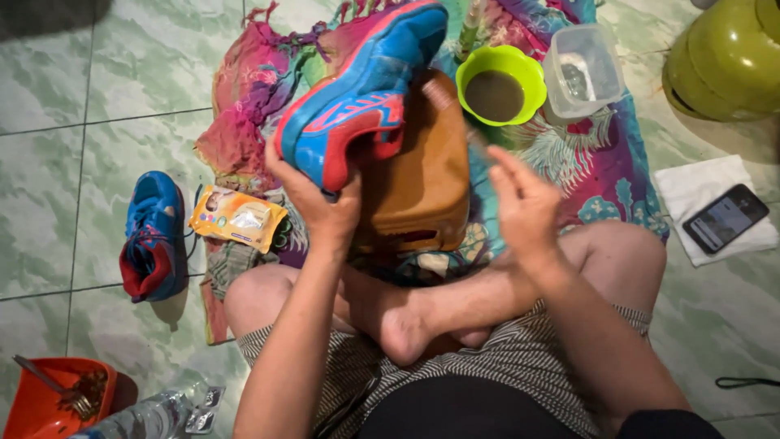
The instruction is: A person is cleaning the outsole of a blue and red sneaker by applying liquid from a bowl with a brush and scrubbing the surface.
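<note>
Gripping the blue and red shoe (361, 89) by its heel, the left hand (317, 203) lifts it above the brown stool (422, 187); just right, the right hand (524, 207) holds a blurred brush (453, 110) beside the sole.

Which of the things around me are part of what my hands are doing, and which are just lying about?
In use:
left hand holding the blue and red shoe
right hand holding a brush
green bowl of murky liquid
brown stool

Lying about:
second shoe
yellow packet
phone on white cloth
green gas cylinder
clear tub
orange dish
</note>
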